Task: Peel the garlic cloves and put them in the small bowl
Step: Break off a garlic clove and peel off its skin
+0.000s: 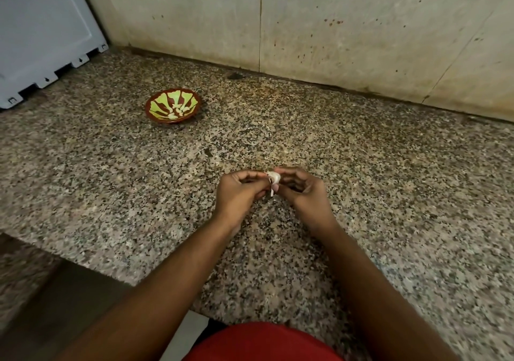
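Note:
Both my hands meet over the middle of the granite counter (361,166). Between them is a pale garlic clove (274,177) with a strip of loose skin hanging down from it. My left hand (239,193) pinches the clove from the left, and my right hand (303,191) pinches it from the right with curled fingers. Further back on the left stands the small bowl (155,104), brown with a green pattern, holding several peeled cloves (179,110).
A stained stone wall (333,26) runs along the back of the counter. A grey plastic crate (41,35) stands at the far left. The counter's front edge drops off at the lower left, toward the floor (55,299).

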